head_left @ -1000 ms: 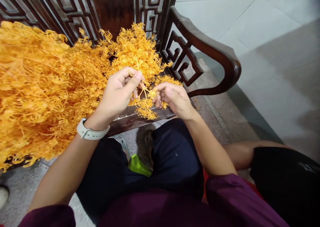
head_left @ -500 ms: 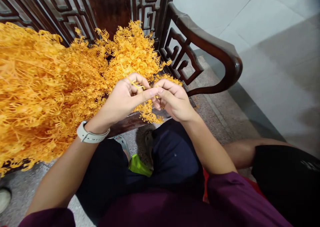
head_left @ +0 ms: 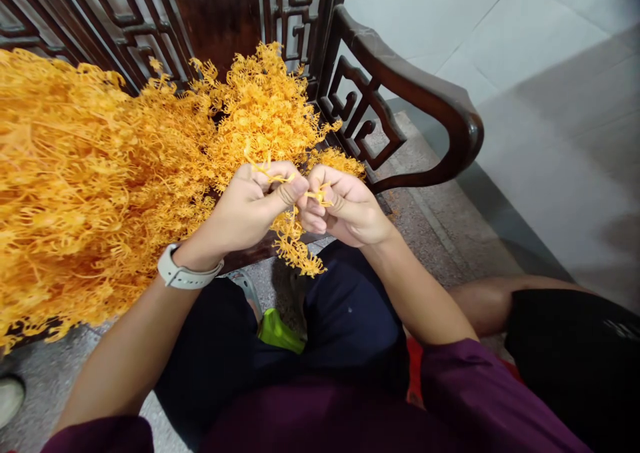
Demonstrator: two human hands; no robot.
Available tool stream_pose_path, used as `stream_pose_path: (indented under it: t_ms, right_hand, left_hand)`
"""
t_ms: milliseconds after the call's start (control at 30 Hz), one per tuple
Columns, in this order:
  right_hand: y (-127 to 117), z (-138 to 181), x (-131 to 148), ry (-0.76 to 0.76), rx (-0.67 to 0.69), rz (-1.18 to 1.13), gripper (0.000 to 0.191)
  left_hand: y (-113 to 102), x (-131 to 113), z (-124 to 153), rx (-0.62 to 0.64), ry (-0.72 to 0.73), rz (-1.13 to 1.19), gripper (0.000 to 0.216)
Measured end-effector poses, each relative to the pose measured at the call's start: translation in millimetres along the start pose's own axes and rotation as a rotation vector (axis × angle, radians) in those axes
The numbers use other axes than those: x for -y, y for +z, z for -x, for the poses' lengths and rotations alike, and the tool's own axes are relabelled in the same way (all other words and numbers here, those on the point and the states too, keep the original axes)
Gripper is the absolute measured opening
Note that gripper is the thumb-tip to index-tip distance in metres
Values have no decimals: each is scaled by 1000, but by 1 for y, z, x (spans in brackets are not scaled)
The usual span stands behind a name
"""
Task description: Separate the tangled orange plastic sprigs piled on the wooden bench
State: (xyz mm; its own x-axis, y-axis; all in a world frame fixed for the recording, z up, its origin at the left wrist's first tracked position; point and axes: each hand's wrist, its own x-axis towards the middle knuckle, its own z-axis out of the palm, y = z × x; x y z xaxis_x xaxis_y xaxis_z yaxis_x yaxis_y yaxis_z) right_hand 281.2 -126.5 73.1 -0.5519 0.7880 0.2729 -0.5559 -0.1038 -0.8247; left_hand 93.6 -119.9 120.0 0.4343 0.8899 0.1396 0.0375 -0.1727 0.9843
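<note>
My left hand (head_left: 260,203) is closed, thumb pressed to the fingers, on a thin yellow-orange plastic flower sprig (head_left: 267,172) whose stem pokes out above the knuckles. Close against it, my right hand (head_left: 345,203) pinches a small star-shaped orange floret (head_left: 320,194). Whether the floret and the sprig are one piece is hidden by the fingers. Below the hands dangles a curly orange strand (head_left: 297,250). A large heap of orange artificial flower sprigs (head_left: 100,193) lies on the left, with a smaller bunch (head_left: 270,106) just behind my hands.
The sprigs lie on a dark carved wooden bench (head_left: 215,20) with a curved armrest (head_left: 425,93) at the right. A person's bent leg in black shorts (head_left: 570,353) is close on my right. Something bright green (head_left: 280,331) shows between my feet.
Both hands have lowered slightly and their thumbs have drawn apart. The floret in my right fingers has come into view. The dangling strand hangs lower.
</note>
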Motion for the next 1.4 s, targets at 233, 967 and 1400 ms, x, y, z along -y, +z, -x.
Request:
stream_pose_path:
  t_ms: [233,967,1400]
  right_hand:
    - [2,1,-4,0,66,-26,30]
    - [-97,14,8,388,48,1539,16]
    - [-44,9,10,-27,-301,1215,30]
  left_hand:
    - [-1,0,3,101,27,15,53]
    - [-33,16,-13,-213,-238,255,29]
    - [-28,11,-8,-199,-317,433,30]
